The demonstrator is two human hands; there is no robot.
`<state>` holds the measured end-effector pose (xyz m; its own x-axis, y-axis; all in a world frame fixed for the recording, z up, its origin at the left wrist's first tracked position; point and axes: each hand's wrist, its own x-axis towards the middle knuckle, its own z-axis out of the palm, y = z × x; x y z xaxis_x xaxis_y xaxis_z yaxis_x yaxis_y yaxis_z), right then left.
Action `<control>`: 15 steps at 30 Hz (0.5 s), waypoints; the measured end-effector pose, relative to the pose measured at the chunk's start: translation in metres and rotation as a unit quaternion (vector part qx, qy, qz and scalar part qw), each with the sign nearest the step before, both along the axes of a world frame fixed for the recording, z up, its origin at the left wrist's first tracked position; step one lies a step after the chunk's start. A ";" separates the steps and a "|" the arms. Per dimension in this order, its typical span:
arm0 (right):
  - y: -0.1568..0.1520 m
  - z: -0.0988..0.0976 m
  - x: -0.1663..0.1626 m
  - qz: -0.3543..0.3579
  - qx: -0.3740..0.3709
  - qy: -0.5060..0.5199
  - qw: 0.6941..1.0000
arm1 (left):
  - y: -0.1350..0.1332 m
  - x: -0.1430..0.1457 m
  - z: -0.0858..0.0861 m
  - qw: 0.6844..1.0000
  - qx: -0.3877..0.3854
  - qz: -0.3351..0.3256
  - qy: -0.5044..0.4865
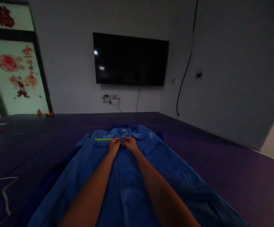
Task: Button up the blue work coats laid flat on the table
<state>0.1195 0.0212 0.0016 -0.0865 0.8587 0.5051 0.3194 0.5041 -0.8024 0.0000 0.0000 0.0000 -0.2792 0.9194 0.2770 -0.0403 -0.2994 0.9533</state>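
A blue work jacket (132, 176) lies spread on the dark purple surface, collar at the far end and sleeves out to both sides. Pale lettering and a yellow-green stripe cross its left chest. My left hand (114, 145) pinches the front edge of the jacket just below the collar. Close beside it, my right hand (130, 143) pinches the opposite front edge, and the fingertips of both hands nearly meet at the placket. Any button or snap between the fingers is too small to make out. Darker blue cloth shows under the jacket's edges.
A white cable or wire loop (5, 192) lies at the lower left. Small orange things (39, 112) sit by the door at the far left. A television (131, 60) hangs on the back wall above some sockets, and a black cable (186, 66) dangles at the right.
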 end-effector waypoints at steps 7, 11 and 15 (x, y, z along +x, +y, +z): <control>0.002 -0.004 -0.002 -0.005 -0.009 0.004 1.000 | 0.001 0.001 0.000 1.000 0.002 -0.001 -0.007; 0.003 -0.005 -0.003 -0.004 -0.012 0.008 1.000 | 0.000 0.001 0.001 1.000 0.000 0.000 -0.013; 0.003 -0.005 -0.003 -0.002 -0.012 0.015 1.000 | -0.002 0.001 0.002 1.000 -0.001 0.004 -0.019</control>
